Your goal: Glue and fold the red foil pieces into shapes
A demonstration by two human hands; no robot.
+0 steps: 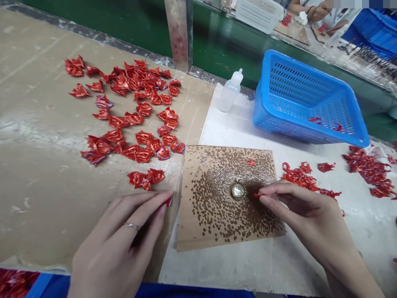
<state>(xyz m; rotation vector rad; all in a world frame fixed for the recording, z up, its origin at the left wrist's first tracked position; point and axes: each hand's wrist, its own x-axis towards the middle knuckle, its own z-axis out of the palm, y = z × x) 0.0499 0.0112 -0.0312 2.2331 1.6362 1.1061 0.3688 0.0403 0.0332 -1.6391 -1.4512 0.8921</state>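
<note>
Reference point for all places: the cardboard sheet (pixel 192 238), speckled with dark wet spots and lying flat on a white surface (pixel 229 267).

Left hand (pixel 116 236): just off the sheet's near left edge, palm down. Thumb and forefinger nearly closed in a pinch; a red piece with a blue edge (pixel 168 201) shows at the tips, mostly hidden by the fingers. A ring (pixel 132 226) sits on one finger.

Right hand (pixel 313 215): reaches in over the sheet's right side. Thumb and forefinger are pinched together on a small red part (pixel 257 195); the other fingers are loosely curled.

On the sheet: a round metallic disc (pixel 238 191) near its middle, just left of the small red part. A red scrap (pixel 251 162) lies toward the sheet's far edge.

Left of the sheet: many crumpled-looking red pieces (pixel 144 109), some blue-edged, spread over a tan surface (pixel 46 198). Right of it: a cluster of small red parts (pixel 299 178); farther right, a second red pile (pixel 369 169).

Beyond the sheet: a translucent squeeze bottle (pixel 228 94), upright, and, to its right, a blue basket (pixel 263 105) with a few red bits inside. Well beyond, a co-worker's hand (pixel 319 11) is partly visible.
</note>
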